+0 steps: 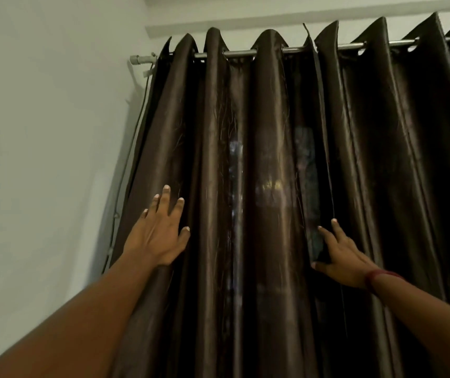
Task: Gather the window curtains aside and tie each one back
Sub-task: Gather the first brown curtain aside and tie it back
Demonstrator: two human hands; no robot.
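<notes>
Pale wall [41, 132] at L, ceiling strip above, metal rod [240, 52] running across the top w/ a thin cable [125, 186] dropping beside its end.

Findings:
1. Both curtains hang on the rod by their eyelets, drawn across the window. L curtain [267, 118] covers the near section; R curtain [395, 132] runs off frame at R. They meet at a hem [324, 126] approx. centre-right.
2. My left hand [155, 236] lies flat on the outer folds of the L curtain, fingers [165, 197] straight and spread, thumb out. No grip, just contact.
3. My right hand [346, 263], red band [382, 276] at the wrist, is at that centre hem. The two fingers on show are straight, thumb splayed below; the rest are hidden by the fold, so I cannot tell whether the hem is pinched.

Assessment: task at its very start. Neither curtain gathered, neither tied. No tie-back or hook visible. Outstanding: bunch L curtain toward the wall, tie it, then repeat for R.
</notes>
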